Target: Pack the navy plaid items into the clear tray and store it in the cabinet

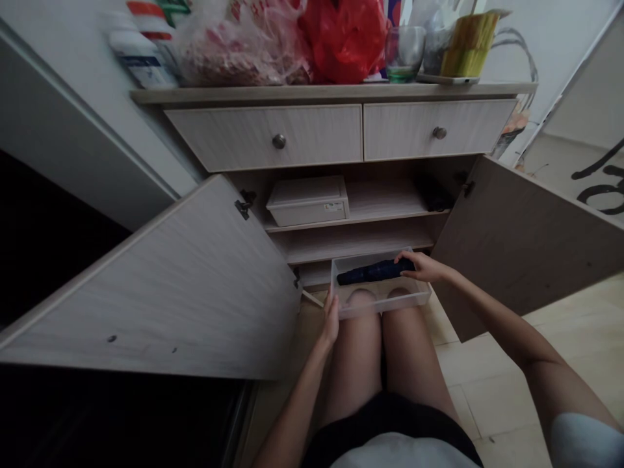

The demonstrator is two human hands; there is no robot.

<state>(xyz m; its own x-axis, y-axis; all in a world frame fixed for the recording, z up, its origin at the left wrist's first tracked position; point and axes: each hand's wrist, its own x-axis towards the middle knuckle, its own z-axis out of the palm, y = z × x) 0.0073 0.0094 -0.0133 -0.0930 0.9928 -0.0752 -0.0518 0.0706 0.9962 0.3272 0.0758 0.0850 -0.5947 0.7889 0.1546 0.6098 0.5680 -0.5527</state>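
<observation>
A clear plastic box point(385, 304) without a lid rests over my knees. My left hand point(331, 318) is closed on its left wall. Inside, along the far wall, lies a long dark blue folded umbrella point(370, 272), its narrower end to the left. Reaching over the box's right side, my right hand point(416, 265) has its thumb and fingers around the umbrella's right end. That end is partly hidden by the fingers.
The cabinet's left door point(180, 292) and right door point(531, 247) stand wide open on both sides. A white lidded box point(309, 201) and a dark object point(431, 192) sit on the upper shelf point(380, 200). Bags, bottles and a glass point(404, 55) crowd the cabinet top.
</observation>
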